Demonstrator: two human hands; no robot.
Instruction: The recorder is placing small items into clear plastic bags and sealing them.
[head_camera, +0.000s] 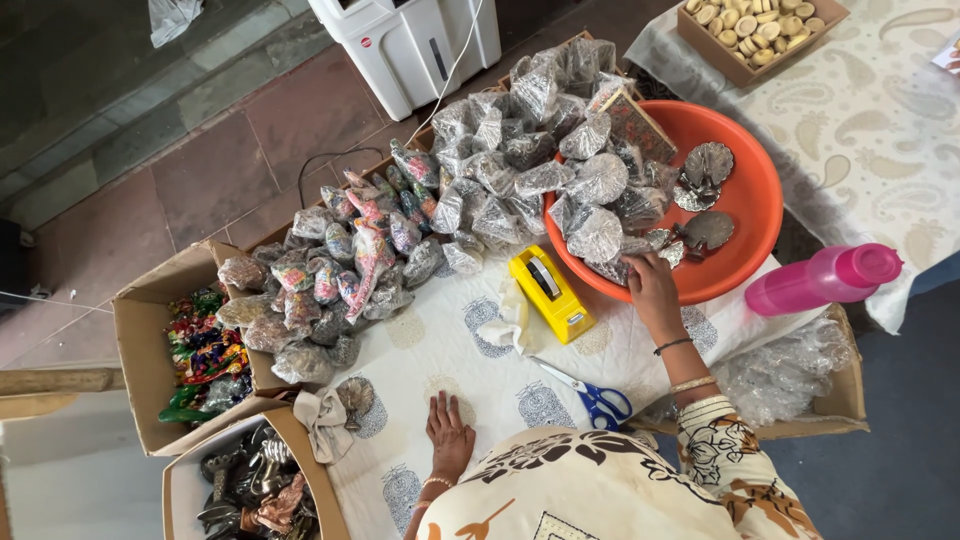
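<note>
Right hand (652, 285) reaches over the near rim of the orange basin (762, 200), fingers curled down onto a small silver metal piece (668, 250); can't tell if it's actually gripped or just touched. More silver shell-shaped pieces (706, 172) lie further inside the basin, beyond the hand, next to bubble-wrapped ones. Left of that hand: yellow tape dispenser (549, 292), then a crumpled white cloth (511, 318). Just below it, blue-handled scissors (590, 395). To its right, a pink bottle (822, 279) on its side.

Left hand (449, 436) lies flat, fingers spread, palm down on the printed white counter cloth (480, 370), holding nothing. Left of it: one unwrapped silver piece (354, 396), then open cardboard boxes (150, 330). Beyond it, a heap of bubble-wrapped items (480, 180).
</note>
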